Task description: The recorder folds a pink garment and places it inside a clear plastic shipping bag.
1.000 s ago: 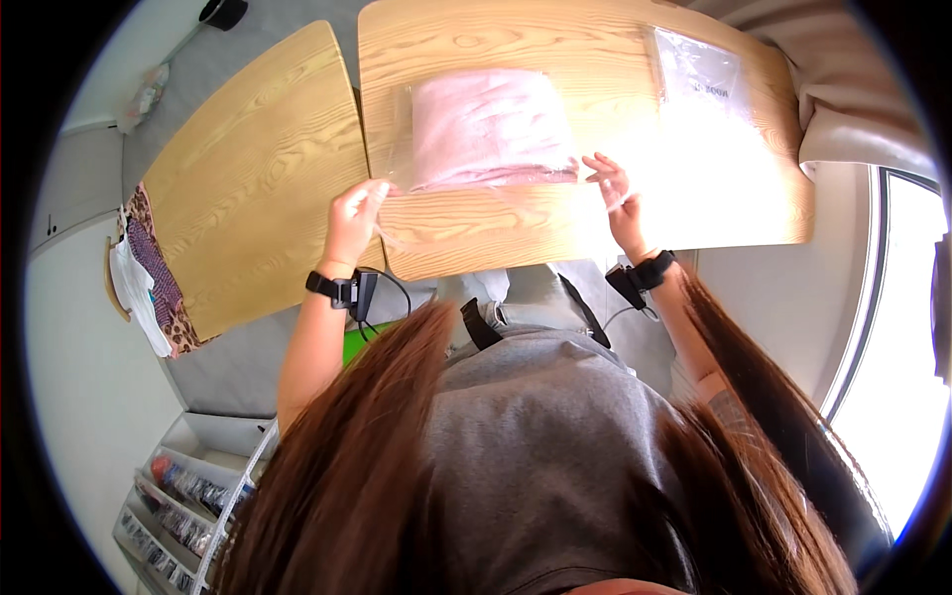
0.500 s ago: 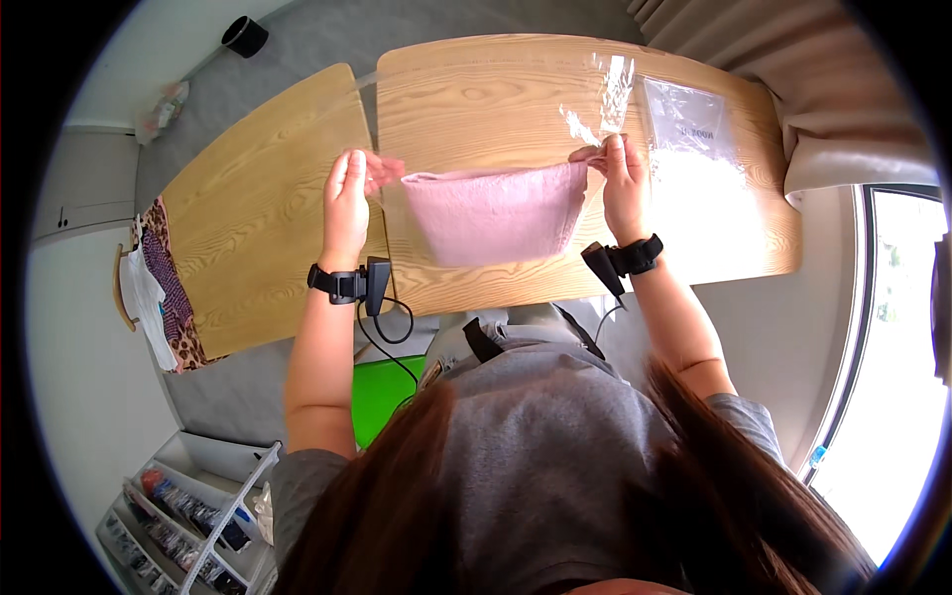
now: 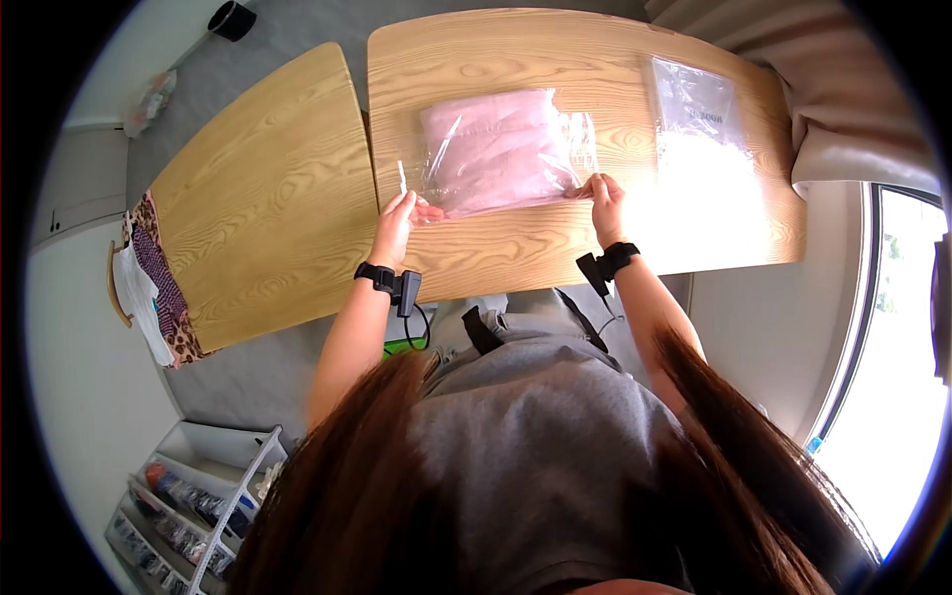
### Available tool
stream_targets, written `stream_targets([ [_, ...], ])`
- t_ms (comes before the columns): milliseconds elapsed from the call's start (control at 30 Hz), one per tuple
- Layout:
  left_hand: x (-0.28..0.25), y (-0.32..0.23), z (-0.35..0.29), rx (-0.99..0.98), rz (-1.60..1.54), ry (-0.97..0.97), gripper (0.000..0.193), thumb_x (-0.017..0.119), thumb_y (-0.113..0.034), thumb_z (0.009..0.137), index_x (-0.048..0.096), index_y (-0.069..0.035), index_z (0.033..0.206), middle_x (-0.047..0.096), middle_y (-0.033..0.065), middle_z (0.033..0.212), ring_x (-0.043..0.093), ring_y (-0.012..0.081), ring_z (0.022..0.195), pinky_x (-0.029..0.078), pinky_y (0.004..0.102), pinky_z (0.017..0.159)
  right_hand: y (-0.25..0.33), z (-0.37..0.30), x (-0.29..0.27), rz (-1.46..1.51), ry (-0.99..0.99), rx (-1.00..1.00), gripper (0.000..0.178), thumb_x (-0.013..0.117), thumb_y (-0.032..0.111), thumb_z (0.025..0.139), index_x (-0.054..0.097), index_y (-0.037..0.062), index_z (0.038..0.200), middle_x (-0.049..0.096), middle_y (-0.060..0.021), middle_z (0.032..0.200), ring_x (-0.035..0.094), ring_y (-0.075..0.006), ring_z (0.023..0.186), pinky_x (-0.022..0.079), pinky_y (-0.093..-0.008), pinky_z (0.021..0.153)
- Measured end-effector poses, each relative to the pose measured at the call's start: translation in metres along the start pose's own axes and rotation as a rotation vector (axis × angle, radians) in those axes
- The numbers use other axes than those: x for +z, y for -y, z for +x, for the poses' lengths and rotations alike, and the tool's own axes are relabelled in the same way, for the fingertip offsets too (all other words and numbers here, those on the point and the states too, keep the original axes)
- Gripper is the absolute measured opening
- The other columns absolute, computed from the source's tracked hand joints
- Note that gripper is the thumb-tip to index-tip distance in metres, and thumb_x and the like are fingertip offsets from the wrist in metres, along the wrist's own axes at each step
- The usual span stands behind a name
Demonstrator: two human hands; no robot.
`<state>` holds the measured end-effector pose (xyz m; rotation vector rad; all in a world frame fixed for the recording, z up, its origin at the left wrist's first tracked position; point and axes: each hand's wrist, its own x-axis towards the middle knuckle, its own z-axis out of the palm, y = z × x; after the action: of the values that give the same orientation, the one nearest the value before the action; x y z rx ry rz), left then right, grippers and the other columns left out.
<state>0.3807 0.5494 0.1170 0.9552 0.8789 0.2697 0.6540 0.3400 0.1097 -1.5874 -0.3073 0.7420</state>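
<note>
A folded pink cloth (image 3: pixel 493 149) lies flat inside a clear plastic bag (image 3: pixel 580 144) on the wooden table. My left hand (image 3: pixel 397 226) is at the near left corner of the bag, thumb on top and fingers under the film. At the near right corner, my right hand (image 3: pixel 607 206) pinches the bag's edge, its fingertips beside the cloth. Bright glints run over the film, so its exact outline is hard to see.
Further right on the table lies a flat clear packet (image 3: pixel 694 109) with dark print, partly washed out by glare. A second table (image 3: pixel 268 198) adjoins on the left, with garments on a hanger (image 3: pixel 149 283) at its end. A compartmented bin (image 3: pixel 198 506) stands lower left.
Both hands have brought the pink cloth and its bag down from an upright hold, so it now lies flat on the table. My left hand has moved right and nearer to me.
</note>
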Motion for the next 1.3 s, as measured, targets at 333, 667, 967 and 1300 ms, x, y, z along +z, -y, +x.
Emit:
stream_targets([
  [333,-0.007,0.043,0.009,-0.095,-0.025,-0.083,0.031,0.04,-0.032,0.097,0.051,-0.004,0.087,0.065,0.016,0.082,0.065,0.0232,0.074,0.048,0.0294,0.064,-0.023,-0.006,0.004,-0.139,-0.066,0.125,0.033,0.049,0.025,0.094,0.059,-0.001,0.077,0.061,-0.0057,0.061,0.058,-0.0126,0.058,0.044,-0.0259,0.056],
  [667,-0.007,0.056,0.015,-0.148,-0.063,-0.159,0.028,0.039,-0.03,0.097,0.05,-0.006,0.088,0.063,0.0139,0.081,0.064,0.0242,0.075,0.051,0.0338,0.068,-0.028,0.021,0.018,-0.418,-0.359,0.104,0.028,0.055,0.028,0.091,0.059,0.0007,0.084,0.057,-0.0097,0.06,0.053,-0.0192,0.052,0.042,-0.0334,0.053],
  [967,-0.008,0.057,0.013,-0.135,-0.123,-0.188,0.026,0.039,-0.027,0.096,0.049,-0.005,0.087,0.063,0.0148,0.082,0.064,0.0247,0.075,0.052,0.0354,0.07,0.002,-0.013,0.103,-1.18,0.121,-0.694,0.044,0.055,0.03,0.087,0.047,0.0181,0.128,0.037,-0.01,0.14,0.031,-0.0259,0.131,0.023,-0.0458,0.107],
  [1300,0.064,-0.008,-0.004,0.943,1.06,-0.543,0.027,0.053,-0.006,0.08,0.051,-0.002,0.107,0.051,0.0156,0.115,0.047,0.0322,0.107,0.035,0.042,0.094,0.006,0.023,0.106,-1.316,0.211,-0.788,0.047,0.057,0.043,0.083,0.052,0.0249,0.126,0.039,-0.0129,0.139,0.035,-0.0278,0.129,0.027,-0.0476,0.104],
])
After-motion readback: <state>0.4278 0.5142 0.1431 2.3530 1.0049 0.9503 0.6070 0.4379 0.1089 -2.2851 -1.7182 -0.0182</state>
